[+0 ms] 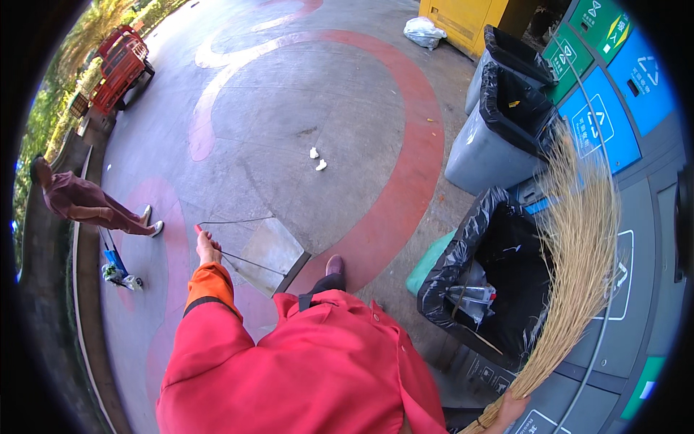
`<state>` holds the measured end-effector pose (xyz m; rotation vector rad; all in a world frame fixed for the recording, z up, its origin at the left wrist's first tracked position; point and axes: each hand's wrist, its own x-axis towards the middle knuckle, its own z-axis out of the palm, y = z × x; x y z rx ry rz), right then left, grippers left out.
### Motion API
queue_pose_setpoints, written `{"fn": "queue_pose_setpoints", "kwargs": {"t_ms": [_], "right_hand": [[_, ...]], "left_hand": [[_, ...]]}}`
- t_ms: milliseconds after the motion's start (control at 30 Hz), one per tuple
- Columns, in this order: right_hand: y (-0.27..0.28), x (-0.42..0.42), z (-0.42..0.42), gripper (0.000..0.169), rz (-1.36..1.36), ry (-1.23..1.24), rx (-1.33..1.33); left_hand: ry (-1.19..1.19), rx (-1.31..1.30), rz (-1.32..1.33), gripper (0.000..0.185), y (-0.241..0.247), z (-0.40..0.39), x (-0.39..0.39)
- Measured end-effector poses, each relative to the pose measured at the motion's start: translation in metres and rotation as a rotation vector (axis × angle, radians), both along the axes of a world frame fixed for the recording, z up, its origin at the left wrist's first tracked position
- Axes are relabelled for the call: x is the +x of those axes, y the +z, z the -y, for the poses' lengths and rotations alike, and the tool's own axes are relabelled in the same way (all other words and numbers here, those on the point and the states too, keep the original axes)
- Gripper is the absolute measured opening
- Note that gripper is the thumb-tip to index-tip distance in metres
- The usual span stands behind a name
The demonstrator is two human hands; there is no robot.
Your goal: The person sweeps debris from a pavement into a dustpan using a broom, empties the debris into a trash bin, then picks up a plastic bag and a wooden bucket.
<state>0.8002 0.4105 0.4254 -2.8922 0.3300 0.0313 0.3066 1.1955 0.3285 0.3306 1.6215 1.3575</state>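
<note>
My left hand (208, 248) is closed round the red grip of a metal dustpan (271, 255), whose pan hangs on thin rods just above the paving. At the lower right, my right hand (508, 412) grips the bound neck of a straw broom (580, 238). The bristles fan upward beside an open bin with a black liner (452, 255), and partly cover its right side. A clear plastic bottle (470, 294) and other litter lie inside that bin. Two crumpled white scraps (317, 158) are on the paving ahead.
Two more lined grey bins (482, 146) stand farther along green and blue recycling cabinets (602, 122). A white bag (424, 32) lies by a yellow container (461, 21). At left, a person (81, 198) stands near a small blue cart (115, 260); a red cargo vehicle (119, 68) is beyond.
</note>
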Motion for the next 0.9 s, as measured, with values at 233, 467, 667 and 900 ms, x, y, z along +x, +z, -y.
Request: {"fn": "queue_pose_setpoints", "kwargs": {"t_ms": [233, 467, 667, 900], "right_hand": [[0.111, 0.008, -0.183, 0.07, 0.092, 0.26, 0.245], [0.139, 0.05, -0.373, 0.077, -0.114, 0.524, 0.287], [0.1, 0.074, -0.531, 0.064, -0.461, 0.718, 0.628], [0.019, 0.094, -0.632, 0.061, -1.062, 0.32, 1.215]], "left_hand": [[-0.002, -0.144, -0.091, 0.023, -0.057, -0.035, 0.021], [-0.081, -0.253, -0.083, 0.035, -0.126, -0.085, 0.029], [-0.208, -0.31, -0.111, 0.036, -0.14, -0.111, 0.033], [-0.326, -0.354, -0.096, 0.033, -0.131, -0.16, 0.08]]}}
